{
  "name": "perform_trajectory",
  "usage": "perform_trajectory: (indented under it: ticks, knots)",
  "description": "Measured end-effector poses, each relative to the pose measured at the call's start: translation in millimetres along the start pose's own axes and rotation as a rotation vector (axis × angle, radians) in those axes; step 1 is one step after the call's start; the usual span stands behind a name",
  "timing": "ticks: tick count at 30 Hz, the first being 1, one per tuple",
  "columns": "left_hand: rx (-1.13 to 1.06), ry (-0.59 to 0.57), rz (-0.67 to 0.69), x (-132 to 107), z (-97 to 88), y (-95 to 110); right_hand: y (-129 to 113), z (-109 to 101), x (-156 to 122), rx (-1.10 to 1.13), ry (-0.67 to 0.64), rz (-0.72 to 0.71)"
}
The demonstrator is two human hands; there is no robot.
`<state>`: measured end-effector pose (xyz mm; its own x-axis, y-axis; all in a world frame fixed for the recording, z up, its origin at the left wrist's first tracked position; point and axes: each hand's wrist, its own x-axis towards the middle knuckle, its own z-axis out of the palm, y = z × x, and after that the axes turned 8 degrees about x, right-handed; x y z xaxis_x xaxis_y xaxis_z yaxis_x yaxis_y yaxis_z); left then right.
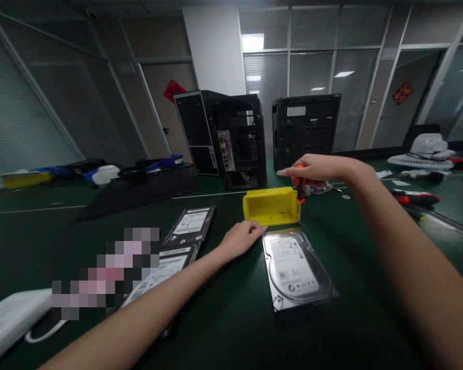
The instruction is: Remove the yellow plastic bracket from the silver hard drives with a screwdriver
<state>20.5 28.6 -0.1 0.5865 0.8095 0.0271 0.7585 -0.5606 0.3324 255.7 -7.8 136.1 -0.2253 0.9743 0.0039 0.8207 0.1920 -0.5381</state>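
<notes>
A silver hard drive lies label up on the dark green table. My right hand is closed around a screwdriver with an orange and black handle. It points down beside the right end of a yellow plastic bin, above the drive's far right corner; its tip is hard to make out. My left hand rests with curled fingers at the drive's far left corner, in front of the bin. The thumb reaches that corner, and whether the fingers pinch anything is hidden.
More hard drives lie left of my left hand, partly behind my forearm. Two black computer cases stand at the back. Red and black pliers lie at right. A white device with a cable sits front left.
</notes>
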Motion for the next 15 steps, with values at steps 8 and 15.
perform_trajectory:
  ticks: [8,15]
  knots:
    - [-0.046,-0.017,0.014,-2.2,-3.2,1.6,-1.3,-4.1,-3.2,0.214,-0.144,0.049]
    - [-0.013,-0.014,0.037,-2.8,-2.6,2.3,-5.3,-5.3,-5.5,0.253,-0.161,0.106]
